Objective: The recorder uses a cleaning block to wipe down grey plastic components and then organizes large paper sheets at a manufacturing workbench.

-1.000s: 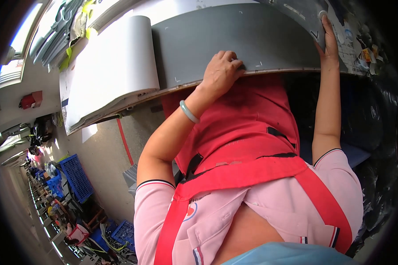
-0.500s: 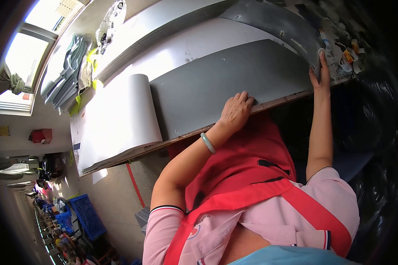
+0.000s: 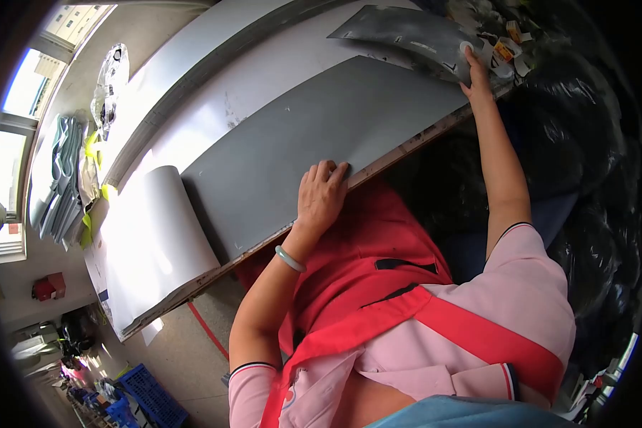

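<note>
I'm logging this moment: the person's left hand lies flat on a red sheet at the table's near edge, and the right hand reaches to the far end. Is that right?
Not quite: in the head view the sheet is grey, not red. The left hand does lie flat on it at the table's near edge, and the right hand reaches to the far end.

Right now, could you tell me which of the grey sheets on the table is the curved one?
The smaller dark grey sheet at the far end, under the right hand. The large grey sheet under the left hand is rectangular.
</note>
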Tool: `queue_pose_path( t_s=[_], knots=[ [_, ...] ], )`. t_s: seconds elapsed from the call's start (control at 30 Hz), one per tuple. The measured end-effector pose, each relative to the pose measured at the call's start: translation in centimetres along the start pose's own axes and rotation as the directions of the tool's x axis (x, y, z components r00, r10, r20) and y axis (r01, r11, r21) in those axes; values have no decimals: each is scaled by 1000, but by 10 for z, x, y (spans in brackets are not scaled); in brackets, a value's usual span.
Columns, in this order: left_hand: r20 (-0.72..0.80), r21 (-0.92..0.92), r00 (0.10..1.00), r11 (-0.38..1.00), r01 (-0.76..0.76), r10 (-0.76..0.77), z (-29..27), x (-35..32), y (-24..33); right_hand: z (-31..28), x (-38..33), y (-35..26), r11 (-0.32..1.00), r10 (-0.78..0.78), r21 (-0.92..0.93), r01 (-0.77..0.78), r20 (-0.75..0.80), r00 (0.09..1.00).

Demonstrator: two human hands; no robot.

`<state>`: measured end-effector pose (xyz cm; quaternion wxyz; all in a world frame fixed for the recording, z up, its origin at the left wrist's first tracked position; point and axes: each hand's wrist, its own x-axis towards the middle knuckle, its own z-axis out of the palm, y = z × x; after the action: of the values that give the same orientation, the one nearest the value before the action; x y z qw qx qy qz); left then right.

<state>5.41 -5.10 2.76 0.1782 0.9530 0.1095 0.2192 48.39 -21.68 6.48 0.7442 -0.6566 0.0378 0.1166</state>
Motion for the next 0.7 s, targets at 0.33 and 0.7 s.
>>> queue_pose_path(
  t_s=[0.33,0.7],
  knots=[
    [5,23,999,999,32,-32,-3,-2,0,-9,64,-31,918,-101,378,123,-78,992],
    [4,2,999,999,43,-43,-2,6,7,-60,196,-37,980,-160,119,161,-20,987]
  ],
)
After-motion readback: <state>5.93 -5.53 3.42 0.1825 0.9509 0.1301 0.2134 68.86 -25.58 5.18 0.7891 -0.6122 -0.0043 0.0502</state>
